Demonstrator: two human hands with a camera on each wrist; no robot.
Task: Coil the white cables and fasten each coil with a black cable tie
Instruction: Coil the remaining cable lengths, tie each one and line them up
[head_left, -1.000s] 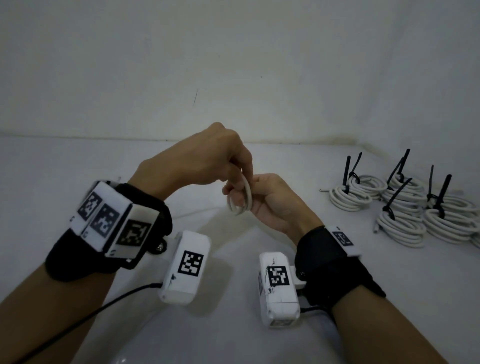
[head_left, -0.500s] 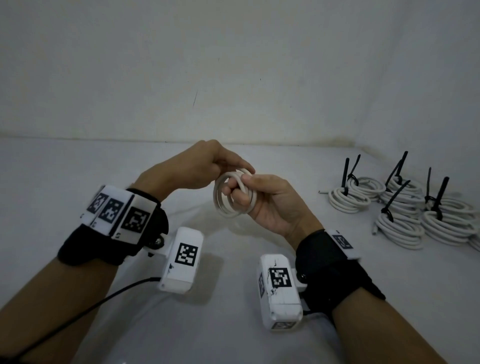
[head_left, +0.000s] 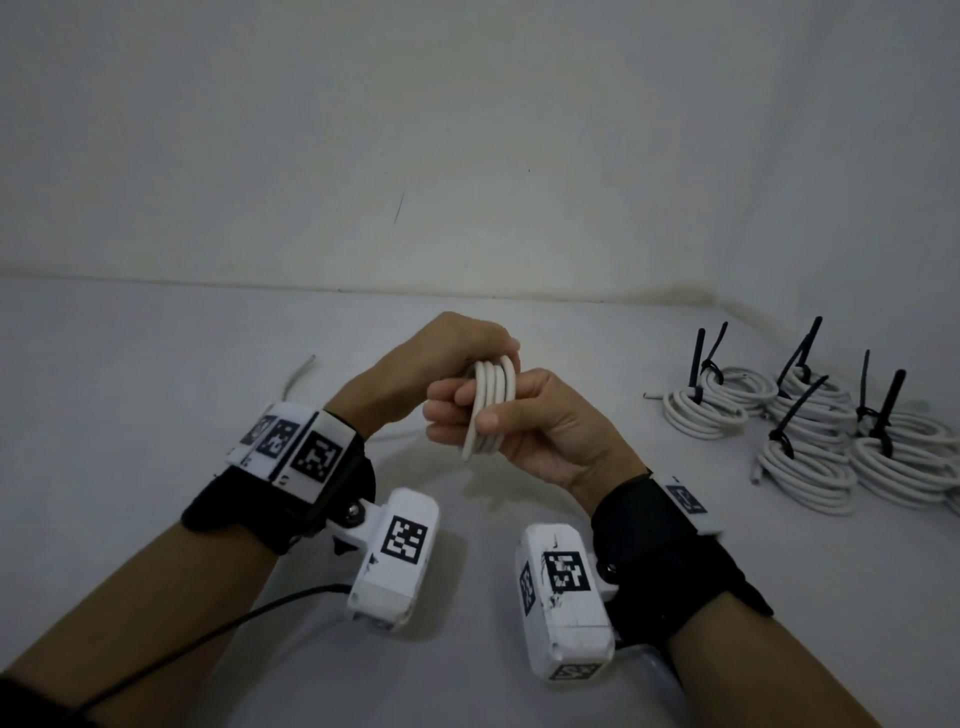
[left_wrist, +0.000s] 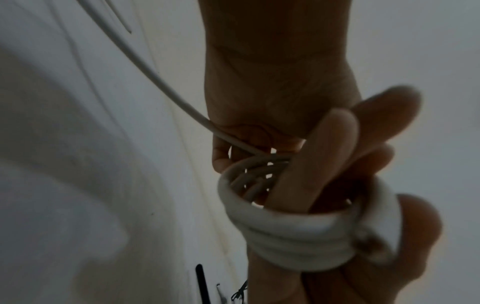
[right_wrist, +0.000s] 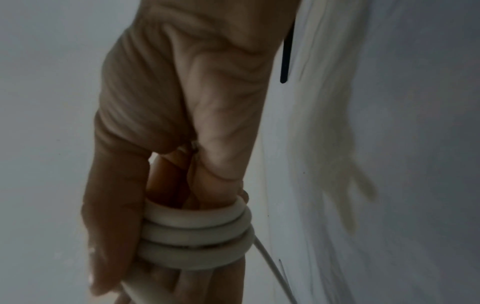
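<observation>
Above the middle of the table, in the head view, my right hand (head_left: 467, 415) holds a small white cable coil (head_left: 491, 400) of several turns, thumb pressed on its side. The right wrist view shows the coil (right_wrist: 197, 236) wrapped round my fingers. My left hand (head_left: 488, 353) is curled over the coil's top and pinches the free strand (left_wrist: 155, 78) where it joins the coil (left_wrist: 285, 232). The cable's loose end (head_left: 298, 374) lies on the table to the left. A black cable tie (right_wrist: 285, 57) lies on the table, also seen in the left wrist view (left_wrist: 201, 283).
Several white coils (head_left: 831, 431) fastened with black ties sit in a group at the right by the wall corner. The white table (head_left: 156, 364) meets a white wall behind. A black wire (head_left: 208, 639) runs from my left wrist camera.
My left hand has laid another turn of cable on the coil. Both hands sank a little and the coil turned from face-on to edge-on, my right thumb now clamping it.
</observation>
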